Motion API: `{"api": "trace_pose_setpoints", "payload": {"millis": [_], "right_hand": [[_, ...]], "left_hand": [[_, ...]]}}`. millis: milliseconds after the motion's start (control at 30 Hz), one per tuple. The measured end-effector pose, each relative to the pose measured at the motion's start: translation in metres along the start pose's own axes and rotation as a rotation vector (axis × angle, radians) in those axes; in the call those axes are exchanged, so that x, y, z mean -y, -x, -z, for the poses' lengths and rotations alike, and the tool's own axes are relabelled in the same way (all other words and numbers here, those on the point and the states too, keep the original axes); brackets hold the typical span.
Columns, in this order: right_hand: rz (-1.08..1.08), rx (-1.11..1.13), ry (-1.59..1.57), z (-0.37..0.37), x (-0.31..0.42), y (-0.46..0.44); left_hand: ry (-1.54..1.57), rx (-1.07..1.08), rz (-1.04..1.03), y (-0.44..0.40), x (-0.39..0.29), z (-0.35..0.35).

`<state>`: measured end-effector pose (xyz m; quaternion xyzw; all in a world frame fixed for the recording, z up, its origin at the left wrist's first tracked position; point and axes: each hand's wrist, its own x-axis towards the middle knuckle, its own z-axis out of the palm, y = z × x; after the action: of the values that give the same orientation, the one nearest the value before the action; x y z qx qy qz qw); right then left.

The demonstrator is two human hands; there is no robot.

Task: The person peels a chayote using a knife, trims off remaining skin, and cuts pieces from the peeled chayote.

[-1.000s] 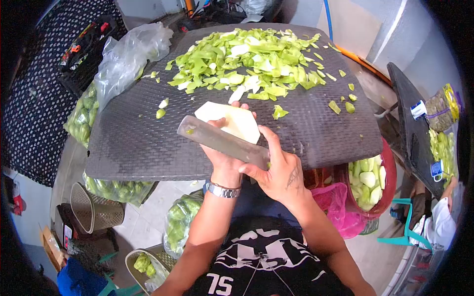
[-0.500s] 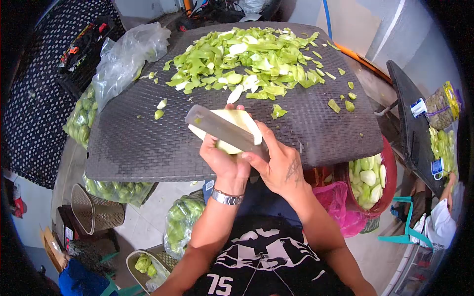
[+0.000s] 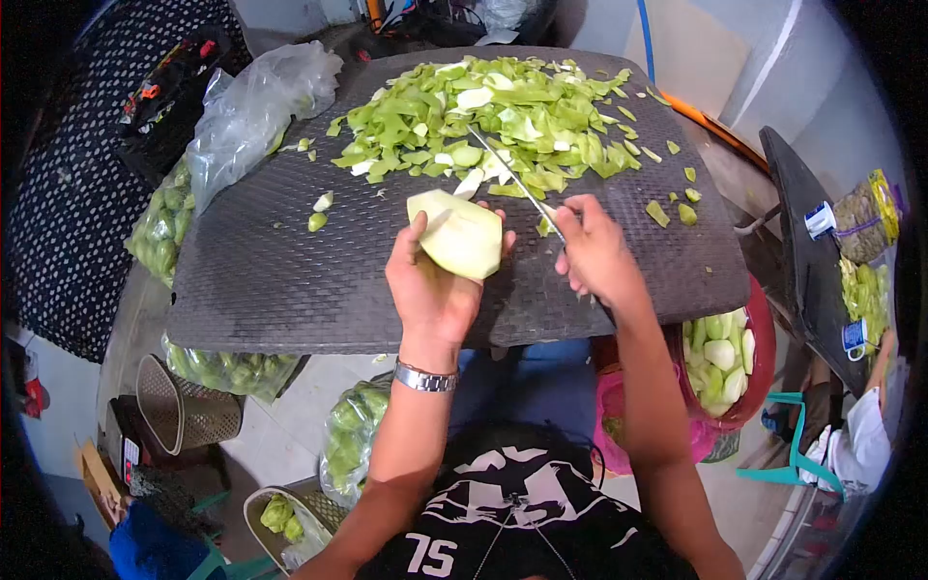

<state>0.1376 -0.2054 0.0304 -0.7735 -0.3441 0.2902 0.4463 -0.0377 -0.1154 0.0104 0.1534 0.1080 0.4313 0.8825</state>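
Note:
A peeled, pale green chayote rests in my left hand, its fingers curled around the sides. My right hand grips a knife by the handle. The blade points up and to the left, apart from the chayote, seen nearly edge-on. Beyond both hands, a wide heap of green peelings covers the far part of the dark woven-pattern table.
A red tub of peeled chayotes stands at the right beside a pink plastic bag. Clear bags of unpeeled chayotes and baskets sit below left. Another person's arm shows at a side table, far right.
The knife has come off the chayote and swung up and right with my right hand. My left hand still holds the chayote, now turned with its broad face uncovered.

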Motion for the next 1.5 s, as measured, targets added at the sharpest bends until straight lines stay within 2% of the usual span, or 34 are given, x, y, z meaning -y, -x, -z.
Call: {"api": "trace_pose_setpoints", "payload": {"millis": [33, 133, 367, 467, 633, 767, 1000, 1233, 1433, 1500], "right_hand": [[0.002, -0.029, 0.017, 0.003, -0.003, -0.005], [-0.118, 0.113, -0.278, 0.005, -0.010, -0.008], [0.001, 0.325, -0.416, -0.009, -0.027, 0.047], [0.049, 0.224, -0.276, -0.019, -0.023, 0.083], [0.062, 0.297, -0.146, -0.021, -0.012, 0.113], [0.031, 0.315, -0.057, -0.026, -0.012, 0.119], [0.032, 0.310, 0.003, -0.030, -0.016, 0.130], [-0.097, 0.347, -0.109, -0.031, -0.013, 0.135], [-0.073, 0.342, -0.113, -0.036, -0.016, 0.125], [-0.084, 0.350, -0.119, -0.033, -0.015, 0.119]], "left_hand": [[-0.015, 0.019, 0.012, -0.001, -0.003, 0.006], [-0.002, 0.109, 0.044, -0.004, -0.010, 0.018], [-0.082, 0.077, -0.020, -0.005, -0.012, 0.010], [-0.150, 0.047, -0.078, -0.004, -0.010, 0.009], [-0.207, -0.069, -0.195, -0.001, -0.005, 0.003], [-0.138, 0.060, -0.142, -0.006, -0.005, 0.009], [-0.119, 0.040, -0.163, -0.007, -0.001, 0.011], [-0.104, 0.067, -0.240, -0.006, 0.009, 0.007], [-0.144, 0.077, -0.152, 0.001, 0.025, 0.012], [-0.145, 0.108, -0.042, 0.006, 0.026, 0.018]]}}
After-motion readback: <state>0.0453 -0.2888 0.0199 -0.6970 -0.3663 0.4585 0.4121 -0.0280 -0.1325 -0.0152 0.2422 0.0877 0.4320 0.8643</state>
